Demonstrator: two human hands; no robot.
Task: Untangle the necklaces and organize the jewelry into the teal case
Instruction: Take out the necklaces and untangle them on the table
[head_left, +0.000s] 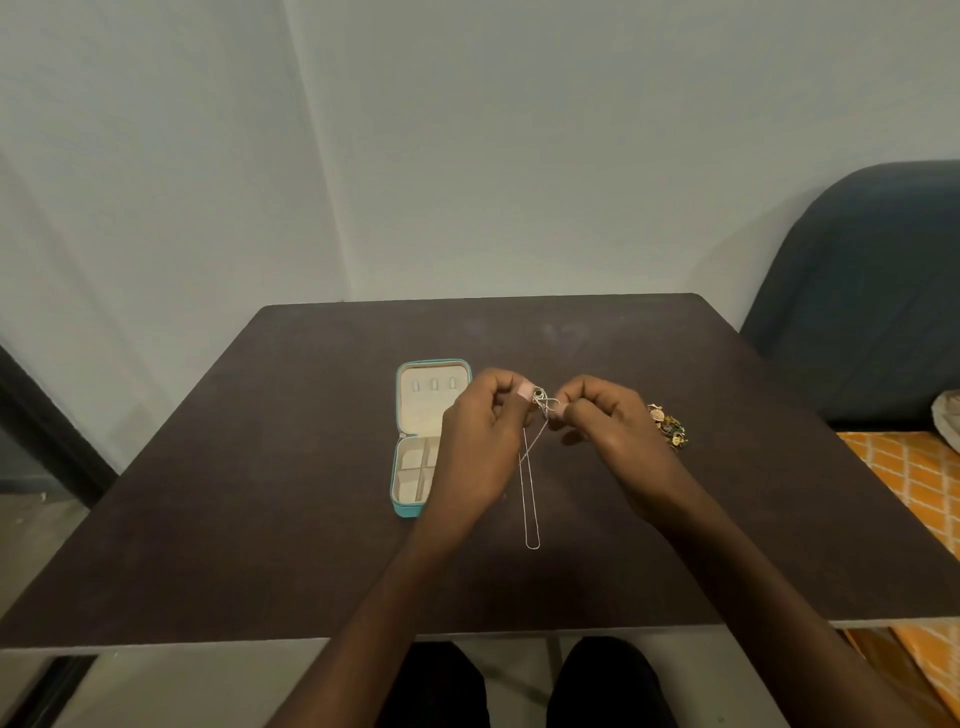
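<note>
Mid-frame, left hand (480, 441) and right hand (610, 431) each pinched a knotted thin silver necklace (530, 493), its long loop dangling toward the dark table (260, 493). Teal case (410, 441) lay open left of the hands, cream compartments showing. Gold jewelry pile (670, 428) sat right.

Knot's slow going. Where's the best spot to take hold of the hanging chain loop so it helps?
Probably pinch the chain loop at its bottom bend, coming from the near edge of the table. It hangs as a long narrow loop from the knot held by the left hand and right hand; both strands meet there.
</note>
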